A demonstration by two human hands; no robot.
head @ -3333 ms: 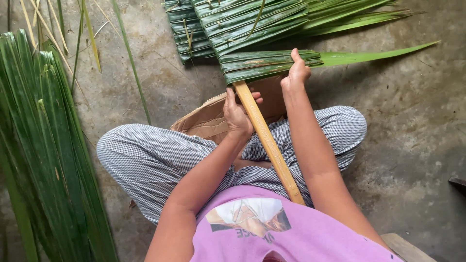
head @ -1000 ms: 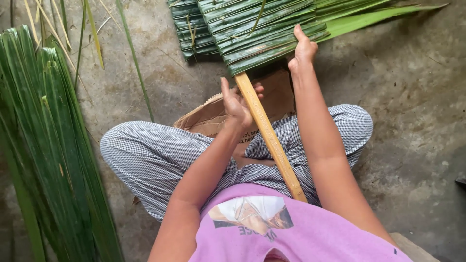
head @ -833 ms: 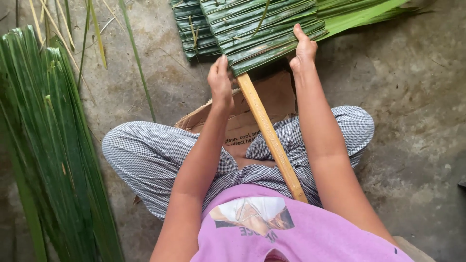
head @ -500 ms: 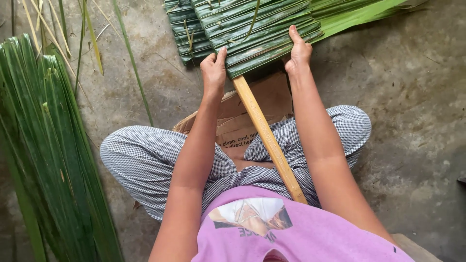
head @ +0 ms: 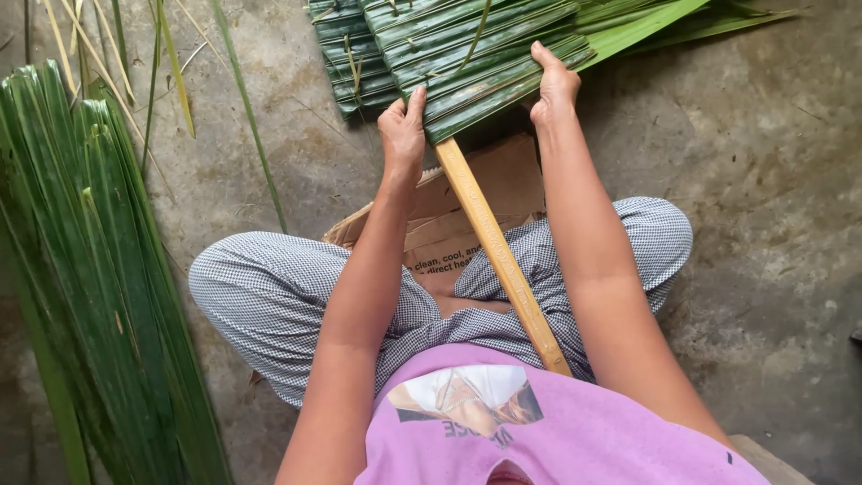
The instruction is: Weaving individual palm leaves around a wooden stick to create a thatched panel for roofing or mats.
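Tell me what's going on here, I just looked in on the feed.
A person sits cross-legged on a concrete floor, working on a panel of folded green palm leaves strung along a long wooden stick. The left hand grips the near edge of the panel by the stick, and the right hand presses the newest leaf against the row. The stick runs back across the lap over a piece of cardboard. A bundle of loose long leaves lies on the person's left.

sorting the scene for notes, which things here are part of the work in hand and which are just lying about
In use: left hand, right hand, folded leaf panel, wooden slat.
Lying about: loose leaf bundle, cardboard, stray leaf strips.
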